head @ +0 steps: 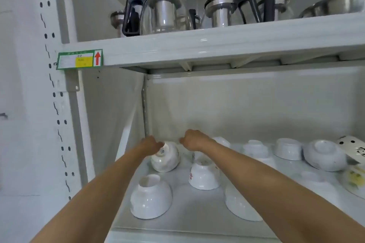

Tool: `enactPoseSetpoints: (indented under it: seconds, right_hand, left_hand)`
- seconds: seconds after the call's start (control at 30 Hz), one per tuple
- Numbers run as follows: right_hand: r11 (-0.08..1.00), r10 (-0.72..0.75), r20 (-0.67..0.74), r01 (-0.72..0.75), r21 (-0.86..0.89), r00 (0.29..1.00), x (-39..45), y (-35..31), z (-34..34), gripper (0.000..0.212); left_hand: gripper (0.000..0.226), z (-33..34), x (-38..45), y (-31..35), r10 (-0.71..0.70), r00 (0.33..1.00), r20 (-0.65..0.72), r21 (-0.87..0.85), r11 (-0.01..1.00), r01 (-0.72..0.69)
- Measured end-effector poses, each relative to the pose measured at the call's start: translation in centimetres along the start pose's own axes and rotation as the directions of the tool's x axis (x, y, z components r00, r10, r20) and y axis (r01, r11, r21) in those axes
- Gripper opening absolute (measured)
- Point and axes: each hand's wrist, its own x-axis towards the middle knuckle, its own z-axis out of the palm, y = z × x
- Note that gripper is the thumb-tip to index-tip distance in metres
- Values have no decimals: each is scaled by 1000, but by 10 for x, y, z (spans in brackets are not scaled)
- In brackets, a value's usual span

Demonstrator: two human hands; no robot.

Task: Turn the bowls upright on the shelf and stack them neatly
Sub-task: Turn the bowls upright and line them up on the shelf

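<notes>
Several white bowls lie upside down on the lower shelf [183, 203]. My left hand [151, 145] grips the foot of a tilted bowl [166, 159] at the back left corner. My right hand [192, 141] hovers just right of it with curled fingers; whether it holds anything is hidden. Below it sits an inverted bowl with red print [203, 175]. Another inverted bowl [150, 197] sits at the front left, and one more [239, 205] is partly hidden under my right forearm. More inverted bowls [288, 149] line the back of the shelf.
The upper shelf [207, 45] carries glass kettles [164, 8] with black handles and steel pots. A green price tag [80, 59] hangs on its front edge. A patterned dish [353, 148] and a plate sit at the far right. The shelf's side wall stands close on the left.
</notes>
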Motion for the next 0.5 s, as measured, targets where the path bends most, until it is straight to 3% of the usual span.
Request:
enactPoseSetpoints:
  seconds: [0.2, 0.3, 0.5]
  right_hand:
    - [985, 44, 161, -70, 156, 986, 32, -7, 26, 42]
    - [987, 47, 159, -70, 142, 986, 47, -8, 39, 43]
    - [979, 78, 164, -106, 174, 983, 76, -12, 57, 63]
  left_hand:
    - [61, 15, 33, -24, -107, 985, 133, -135, 983, 125]
    - [62, 17, 43, -34, -123, 985, 123, -168, 976, 142]
    - [66, 25, 65, -47, -103, 967, 235, -234, 959, 159]
